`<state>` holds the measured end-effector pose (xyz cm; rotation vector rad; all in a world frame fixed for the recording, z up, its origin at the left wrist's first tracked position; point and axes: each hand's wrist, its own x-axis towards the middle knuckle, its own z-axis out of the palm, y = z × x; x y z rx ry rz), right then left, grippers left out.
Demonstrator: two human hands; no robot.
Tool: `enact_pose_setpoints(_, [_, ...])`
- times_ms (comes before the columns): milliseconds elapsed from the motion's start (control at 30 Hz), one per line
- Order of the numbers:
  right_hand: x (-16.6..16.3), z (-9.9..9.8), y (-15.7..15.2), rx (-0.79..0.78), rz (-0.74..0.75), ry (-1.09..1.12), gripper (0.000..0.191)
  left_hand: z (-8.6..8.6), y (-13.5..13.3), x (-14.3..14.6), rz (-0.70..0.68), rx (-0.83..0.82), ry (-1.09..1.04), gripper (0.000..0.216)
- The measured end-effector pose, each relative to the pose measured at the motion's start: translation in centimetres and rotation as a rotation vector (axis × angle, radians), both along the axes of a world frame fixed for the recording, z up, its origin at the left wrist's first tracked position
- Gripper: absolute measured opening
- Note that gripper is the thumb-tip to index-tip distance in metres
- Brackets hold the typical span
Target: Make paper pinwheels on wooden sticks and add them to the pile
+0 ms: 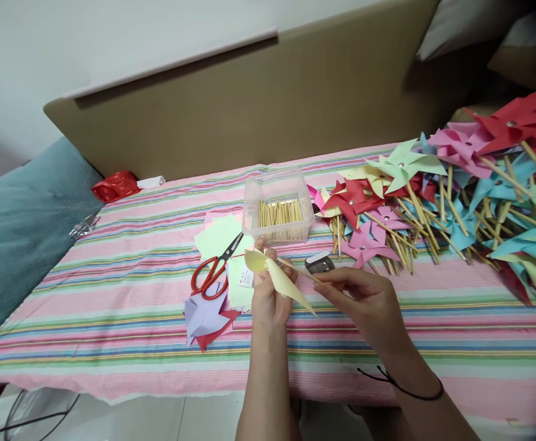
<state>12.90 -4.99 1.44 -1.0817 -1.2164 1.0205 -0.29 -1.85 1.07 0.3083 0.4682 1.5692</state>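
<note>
A pale yellow paper pinwheel (286, 283) is pinched in my left hand (270, 297), partly hiding the fingers. My right hand (359, 297) grips a thin wooden stick (298, 267) between thumb and fingers. The stick's far end reaches the back of the yellow paper; whether it is fixed there I cannot tell. Just beyond my hands stands a clear plastic box (277, 229) holding many wooden sticks (279, 212). A small dark box (320, 263) lies near my right fingertips. Left of my left hand are red-handled scissors (212, 272), resting on pale green paper sheets (215, 239).
Many finished-looking pinwheels (364, 245) are heaped at the right. Purple cut paper (203, 315) lies over red paper near the scissors. A red plastic bag (116, 186) and a white item (150, 182) are at the far left, by a teal cushion (24, 226). Striped cloth (111, 306) covers the surface.
</note>
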Motion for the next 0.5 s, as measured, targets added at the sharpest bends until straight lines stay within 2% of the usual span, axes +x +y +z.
enact_pose_setpoints(333, [-0.02, -0.09, 0.04, 0.008, -0.012, -0.002, 0.007, 0.54, -0.05, 0.24, 0.027, -0.057, 0.04, 0.06])
enact_pose_setpoints(500, [-0.09, 0.02, -0.2, -0.023, -0.043, 0.018, 0.005, 0.46, 0.07, 0.15, 0.021, -0.065, -0.032, 0.07])
